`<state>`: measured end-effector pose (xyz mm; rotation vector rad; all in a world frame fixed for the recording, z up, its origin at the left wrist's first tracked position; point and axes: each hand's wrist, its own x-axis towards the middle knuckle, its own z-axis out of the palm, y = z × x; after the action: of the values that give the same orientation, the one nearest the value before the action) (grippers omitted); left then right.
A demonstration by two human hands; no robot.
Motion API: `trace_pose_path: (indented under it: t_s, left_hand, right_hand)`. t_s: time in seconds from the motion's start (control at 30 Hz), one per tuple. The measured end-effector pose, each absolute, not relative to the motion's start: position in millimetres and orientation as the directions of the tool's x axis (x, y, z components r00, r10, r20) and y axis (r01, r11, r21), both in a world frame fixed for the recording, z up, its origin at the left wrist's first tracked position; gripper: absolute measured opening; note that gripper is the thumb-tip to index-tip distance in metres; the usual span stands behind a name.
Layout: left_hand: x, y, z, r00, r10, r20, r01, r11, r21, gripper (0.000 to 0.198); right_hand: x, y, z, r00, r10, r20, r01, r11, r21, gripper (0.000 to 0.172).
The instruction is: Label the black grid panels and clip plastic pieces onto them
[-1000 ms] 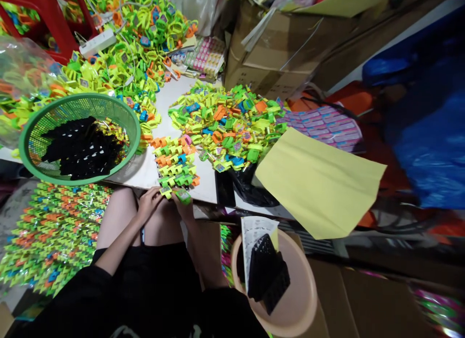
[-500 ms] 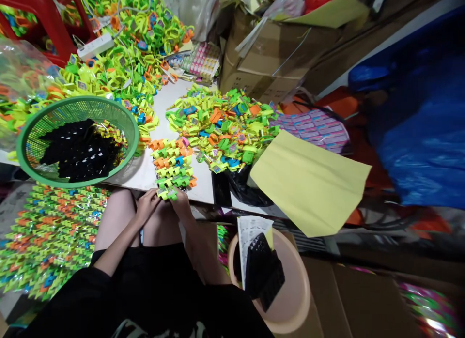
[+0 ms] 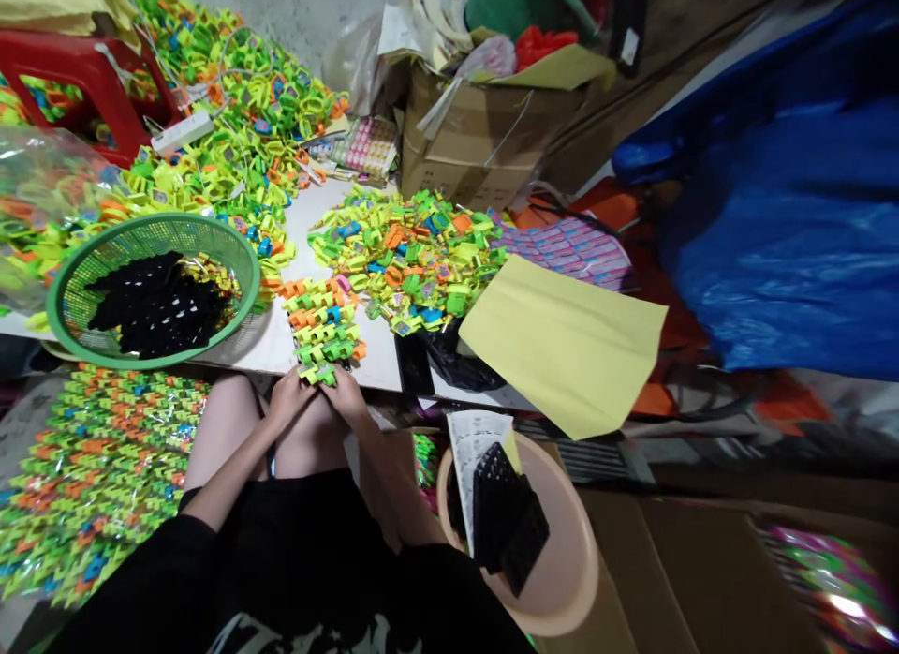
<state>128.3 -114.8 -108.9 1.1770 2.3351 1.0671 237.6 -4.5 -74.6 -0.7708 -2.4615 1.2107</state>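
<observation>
Rows of small plastic toy watches [image 3: 324,321], in green, yellow, orange and blue, sit close together at the table's front edge above my lap. A dark backing shows at their edges. My left hand [image 3: 287,398] has its fingers closed at the near left corner of the rows, on a yellow-green toy watch. My right hand [image 3: 346,399] is closed at the near right corner, against a green toy watch. My fingertips are partly hidden by the watches. Just beyond lies a loose heap of toy watches [image 3: 411,256].
A green basket [image 3: 60,303] with black pieces and small yellow-red parts stands left. Yellow paper [image 3: 568,340], a dark phone-like slab [image 3: 414,365] and a cardboard box [image 3: 484,134] are to the right. Below stands a pink basin [image 3: 572,560]. Bagged rows [image 3: 105,476] lie lower left.
The view has shifted, so the table things appear slightly lower and further left. Both hands stay at the near end of the rows, with the right fingers slightly changed in position.
</observation>
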Motion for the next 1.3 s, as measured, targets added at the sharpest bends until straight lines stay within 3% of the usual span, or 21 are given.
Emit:
trace_pose_path:
  t_s: [0.23,0.5,0.7,0.83,0.93,1.1,1.23,1.3]
  left_hand:
    - [133.5,-102.2,-99.7,-0.677,0.733,0.065,0.529,0.423,0.736,0.019]
    - [131.6,-103.8,-112.5,-0.704,0.709,0.022,0.518,0.493,0.698,0.017]
    - [128.7,-104.5,-113.4,-0.689,0.724,0.01,0.531,0.496,0.687,0.02]
    - [125.0,-104.6,-109.6,-0.67,0.743,0.018,0.554,0.484,0.677,0.022]
    - [125.3,-103.1,-107.4,-0.669,0.743,0.03,0.537,0.455,0.71,0.024]
    - [131.3,-100.8,-107.9,-0.698,0.715,0.049,0.503,0.44,0.744,0.027]
    - [134.6,-101.3,-114.3,-0.721,0.69,0.058,0.493,0.453,0.743,0.023]
    - [134.8,-101.3,-119.3,-0.728,0.682,0.069,0.491,0.449,0.746,0.022]
  right_hand:
    - [243.2,-1.0,-69.2,-0.826,0.564,-0.007,0.398,0.574,-0.716,0.04]
    - [233.9,-11.3,-63.4,-0.754,0.656,-0.033,0.535,0.584,-0.611,0.025]
    - [222.4,-18.3,-53.2,-0.706,0.699,-0.114,0.633,0.55,-0.545,0.029]
    - [232.7,-8.5,-40.5,-0.755,0.63,-0.182,0.595,0.542,-0.593,0.026]
    - [253.2,3.2,-31.2,-0.765,0.601,-0.232,0.571,0.466,-0.676,0.035]
    - [285.4,20.7,-21.5,-0.772,0.601,-0.21,0.5,0.368,-0.784,0.038]
    - [285.5,48.9,-21.7,-0.642,0.752,-0.145,0.609,0.386,-0.694,0.026]
    - [274.5,72.8,-26.4,-0.528,0.848,-0.056,0.657,0.365,-0.659,0.03]
